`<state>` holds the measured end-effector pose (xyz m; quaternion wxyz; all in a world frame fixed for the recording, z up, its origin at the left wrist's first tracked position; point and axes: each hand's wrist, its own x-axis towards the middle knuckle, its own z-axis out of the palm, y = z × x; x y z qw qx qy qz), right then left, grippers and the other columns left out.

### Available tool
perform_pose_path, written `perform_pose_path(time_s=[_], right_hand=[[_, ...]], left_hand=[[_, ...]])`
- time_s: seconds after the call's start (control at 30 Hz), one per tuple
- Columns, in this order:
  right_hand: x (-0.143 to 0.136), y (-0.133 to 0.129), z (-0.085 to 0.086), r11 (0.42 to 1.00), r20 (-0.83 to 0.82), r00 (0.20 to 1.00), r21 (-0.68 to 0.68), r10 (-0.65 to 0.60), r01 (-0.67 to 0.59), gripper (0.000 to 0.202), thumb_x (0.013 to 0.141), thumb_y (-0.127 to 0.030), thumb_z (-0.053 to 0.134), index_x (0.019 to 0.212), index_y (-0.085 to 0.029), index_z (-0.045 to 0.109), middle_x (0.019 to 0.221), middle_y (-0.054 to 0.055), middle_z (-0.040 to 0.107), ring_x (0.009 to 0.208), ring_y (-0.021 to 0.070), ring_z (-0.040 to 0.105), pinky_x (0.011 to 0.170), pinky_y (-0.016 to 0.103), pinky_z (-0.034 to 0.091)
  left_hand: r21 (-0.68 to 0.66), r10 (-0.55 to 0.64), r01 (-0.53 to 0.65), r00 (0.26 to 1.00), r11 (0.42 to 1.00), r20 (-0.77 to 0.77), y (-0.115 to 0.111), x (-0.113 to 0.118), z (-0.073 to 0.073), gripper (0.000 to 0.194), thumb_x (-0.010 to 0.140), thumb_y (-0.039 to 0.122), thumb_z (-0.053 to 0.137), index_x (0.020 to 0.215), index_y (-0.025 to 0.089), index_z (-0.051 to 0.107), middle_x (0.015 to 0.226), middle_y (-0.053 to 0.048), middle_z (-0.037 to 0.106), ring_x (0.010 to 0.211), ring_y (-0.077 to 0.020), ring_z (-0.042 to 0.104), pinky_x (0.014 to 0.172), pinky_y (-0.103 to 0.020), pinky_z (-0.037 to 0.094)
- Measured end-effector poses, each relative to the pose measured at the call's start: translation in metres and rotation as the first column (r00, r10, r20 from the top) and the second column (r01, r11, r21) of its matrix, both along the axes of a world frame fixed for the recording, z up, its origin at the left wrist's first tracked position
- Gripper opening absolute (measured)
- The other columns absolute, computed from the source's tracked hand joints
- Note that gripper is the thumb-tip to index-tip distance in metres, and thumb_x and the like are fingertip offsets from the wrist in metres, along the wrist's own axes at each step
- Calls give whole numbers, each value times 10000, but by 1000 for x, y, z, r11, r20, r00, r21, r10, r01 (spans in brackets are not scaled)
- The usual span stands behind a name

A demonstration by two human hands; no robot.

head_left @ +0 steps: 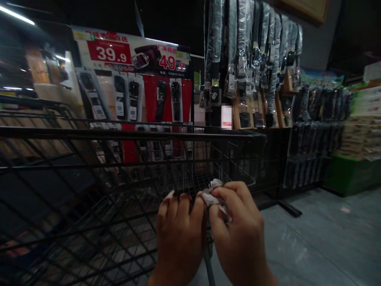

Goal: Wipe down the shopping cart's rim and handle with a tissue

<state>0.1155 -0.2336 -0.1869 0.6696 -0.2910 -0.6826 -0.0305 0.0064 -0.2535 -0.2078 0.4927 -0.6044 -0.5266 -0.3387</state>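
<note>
Head view: our left hand and our right hand are side by side at the lower middle, backs toward us, close beside the wire cart. Our right hand is clenched on a crumpled white cloth, pinched between the thumb and bent fingers, with folds sticking out past the fingertips. The cloth lies between our two hands, against the index finger side of the left. Our left hand has its fingers bent forward and down; we cannot tell whether it is closed on anything, as its fingertips are hidden. A small pale scrap shows at the tip of its little finger.

The cart's dark top rail runs across from the left, beyond our hands. Behind it, packaged belts hang in rows under a sign reading 39.9 and 49.9. To the right, more belts in clear plastic hang high above wooden display stands. Farther right, stacked goods sit on a green base, beside the grey floor. A strip light glows at upper left.
</note>
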Motion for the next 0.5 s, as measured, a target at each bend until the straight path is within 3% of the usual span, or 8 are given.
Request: perform_pose_path(time_s=[0.13,0.27,0.5], right_hand=[[11,4,1,1000,-37,999,10,-17,17,167,788,-36,494,793,-157,609,807,22,550,687,104,580,600,219,508],[31,17,1,992,-96,989,39,-113,117,148,788,-50,506,756,-151,609,773,23,556,690,108,577,599,218,500],[62,45,-2,982,-244,955,-130,-169,140,88,753,-167,582,702,-159,653,757,24,602,690,137,599,593,252,492]], left_hand=[[-6,5,-5,1000,1000,-10,-1,-1,1,219,905,209,443,1005,157,630,844,-90,582,887,-270,475,911,-408,337],[-19,-2,2,1000,1000,-8,-2,0,1,193,879,188,501,1021,158,628,853,-83,592,901,-264,487,924,-407,345],[-21,18,-17,1000,1000,25,-1,1,1,208,874,184,495,1020,180,643,847,-66,608,916,-255,511,924,-412,366]])
